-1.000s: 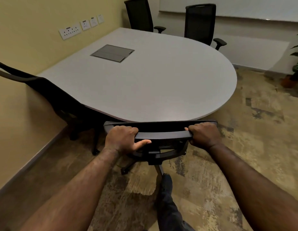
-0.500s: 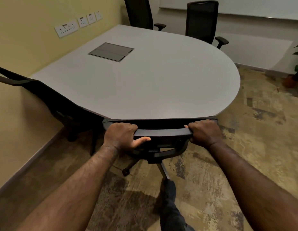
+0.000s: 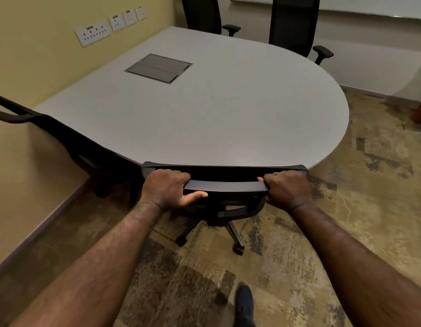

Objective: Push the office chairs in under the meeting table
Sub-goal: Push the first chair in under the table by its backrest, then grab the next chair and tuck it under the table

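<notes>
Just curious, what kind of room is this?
Most likely a small office meeting room: a grey table with a built-in cable hatch, black swivel chairs around it, and wall sockets.

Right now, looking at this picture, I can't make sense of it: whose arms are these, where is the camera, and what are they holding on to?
There is no machine here. The picture comes from a wide-angle camera worn on a person's head, looking forward and down, so the two bare arms reaching in from the bottom are the wearer's own. The left hand and the right hand each have a grip on the top edge of a black office chair, whose back stands right at the rim of the grey meeting table. The chair's wheeled legs show below on the patterned floor. The tabletop is bare apart from a closed hatch set into it. Two more chairs stand at the far side, and another sits at the left by the yellow wall.
</notes>
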{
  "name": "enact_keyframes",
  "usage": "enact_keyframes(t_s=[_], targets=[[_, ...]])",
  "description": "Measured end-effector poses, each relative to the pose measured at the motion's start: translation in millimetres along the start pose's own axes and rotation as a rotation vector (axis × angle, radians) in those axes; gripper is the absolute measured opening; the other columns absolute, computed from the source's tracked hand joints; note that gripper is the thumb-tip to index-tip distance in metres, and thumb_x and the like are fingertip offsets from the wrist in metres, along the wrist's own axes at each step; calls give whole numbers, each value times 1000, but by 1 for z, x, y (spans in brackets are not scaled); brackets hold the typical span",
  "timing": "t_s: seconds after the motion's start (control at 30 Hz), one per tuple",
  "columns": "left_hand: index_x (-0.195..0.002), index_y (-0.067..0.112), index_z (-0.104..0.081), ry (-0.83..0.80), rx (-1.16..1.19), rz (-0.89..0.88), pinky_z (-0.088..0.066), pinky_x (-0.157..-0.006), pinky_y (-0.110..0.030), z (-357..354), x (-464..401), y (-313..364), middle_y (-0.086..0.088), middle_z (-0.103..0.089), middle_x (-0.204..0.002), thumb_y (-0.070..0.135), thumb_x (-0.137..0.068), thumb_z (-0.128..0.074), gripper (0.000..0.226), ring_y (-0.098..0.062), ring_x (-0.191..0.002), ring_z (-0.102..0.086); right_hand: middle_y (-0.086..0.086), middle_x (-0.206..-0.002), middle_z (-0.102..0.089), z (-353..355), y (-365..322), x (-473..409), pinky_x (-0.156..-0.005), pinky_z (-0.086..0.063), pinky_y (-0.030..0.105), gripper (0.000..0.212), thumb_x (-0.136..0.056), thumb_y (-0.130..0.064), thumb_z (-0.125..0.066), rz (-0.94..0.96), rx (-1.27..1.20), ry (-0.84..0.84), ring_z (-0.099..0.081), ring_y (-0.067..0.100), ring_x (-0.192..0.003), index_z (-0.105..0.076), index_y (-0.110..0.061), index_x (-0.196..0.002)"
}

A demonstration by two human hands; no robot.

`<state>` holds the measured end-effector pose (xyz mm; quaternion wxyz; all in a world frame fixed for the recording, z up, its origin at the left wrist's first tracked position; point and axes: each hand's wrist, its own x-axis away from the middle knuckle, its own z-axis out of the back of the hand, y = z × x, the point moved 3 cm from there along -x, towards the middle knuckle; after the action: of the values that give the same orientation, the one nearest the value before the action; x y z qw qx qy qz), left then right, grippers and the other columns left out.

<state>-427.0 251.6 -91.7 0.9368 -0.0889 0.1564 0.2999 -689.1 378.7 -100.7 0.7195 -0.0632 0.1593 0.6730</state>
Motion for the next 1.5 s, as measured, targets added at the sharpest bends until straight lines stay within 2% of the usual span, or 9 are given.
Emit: enact_keyframes(t_s=[0.2, 0.47, 0.93, 1.07, 1.13, 1.23, 1.33, 1.43, 1.5], targets=[[-55, 18, -47, 23, -3, -5, -23, -44, -24, -2, -7, -6, 2, -50, -49, 86, -80, -23, 76, -21, -42, -47, 0, -49, -58, -4, 3, -7, -44, -37, 25, 32, -54, -27, -87, 1, 1, -15, -55, 25, -40, -56, -18, -58], [-57, 18, -50, 21, 5, -13, -33, -44, -27, -4, -10, -15, 1, -53, -53, 87, -79, -21, 78, -22, -46, -51, 1, -52, -59, -5, -3, -10, -45, -42, 29, 28, -63, -28, -83, -28, -3, -22, -56, 26, -43, -56, -19, -60], [-55, 19, -46, 39, 7, -34, -27, -44, -25, -5, -17, -26, 1, -52, -50, 86, -80, -27, 73, -24, -44, -51, 1, -53, -60, -5, -8, -16, -45, -41, 27, 29, -65, -29, -81, -57, -11, -10, -57, 26, -44, -55, -19, -60], [-58, 19, -47, -3, 14, -18, -30, -43, -27, -5, -15, -26, 2, -52, -53, 87, -80, -26, 74, -23, -46, -51, 4, -64, -63, -5, -8, -12, -52, -46, 32, 26, -64, -31, -78, -55, -49, -39, -61, 28, -55, -56, -17, -70], [-66, 18, -51, 2, 50, -15, -35, -47, -29, -4, -12, -25, 1, -55, -62, 87, -79, -29, 73, -24, -55, -54, 7, -82, -64, -3, -7, -9, -66, -48, 37, 38, -65, -41, -74, -33, -51, -11, -61, 29, -74, -57, -15, -87], [-96, 13, -58, 35, 103, -7, -43, -72, -39, 2, -8, -22, -6, -57, -92, 87, -75, -38, 80, -27, -83, -53, 11, -117, -56, 8, -9, -2, -91, -39, 46, 82, -69, -72, -61, -38, -42, 53, -51, 30, -106, -52, -10, -122], [-128, 9, -52, 69, 127, 25, -33, -99, -46, 16, -2, -14, -12, -53, -127, 88, -70, -43, 99, -32, -117, -48, 14, -149, -37, 26, -14, 7, -109, -24, 54, 120, -63, -90, -49, -70, -76, 91, -32, 30, -139, -34, -3, -145], [-149, 8, -33, 74, 134, 34, -15, -115, -48, 31, -3, -1, -12, -33, -155, 89, -69, -42, 114, -31, -142, -26, 15, -159, -18, 44, -19, 14, -113, -16, 60, 135, -58, -96, -44, -86, -80, 108, -15, 29, -147, -20, 0, -150], [-154, 8, -21, 73, 127, 31, -8, -119, -50, 41, -8, 10, -10, -18, -162, 91, -70, -37, 118, -28, -149, -11, 16, -160, -15, 56, -17, 19, -113, -13, 62, 140, -56, -98, -43, -98, -75, 112, -11, 29, -148, -18, 3, -150]])
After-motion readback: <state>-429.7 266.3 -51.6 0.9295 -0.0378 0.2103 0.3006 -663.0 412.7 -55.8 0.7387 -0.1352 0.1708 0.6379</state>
